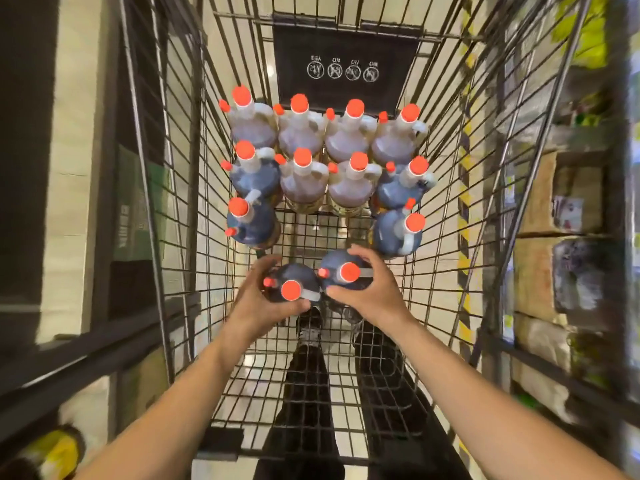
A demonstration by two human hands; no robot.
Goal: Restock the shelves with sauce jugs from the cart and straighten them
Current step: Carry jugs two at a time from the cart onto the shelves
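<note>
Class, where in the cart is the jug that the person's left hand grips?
In the head view, the left-hand jug sits in the cart at its near end, left of centre, gripped by the left hand, beside the right-hand jug.

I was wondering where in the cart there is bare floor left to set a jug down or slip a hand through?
Bare cart mesh shows between the left dark jug and the right dark jug, behind the two jugs held by the left hand and the right hand. More lies toward the person. The far two rows are packed tight.
</note>
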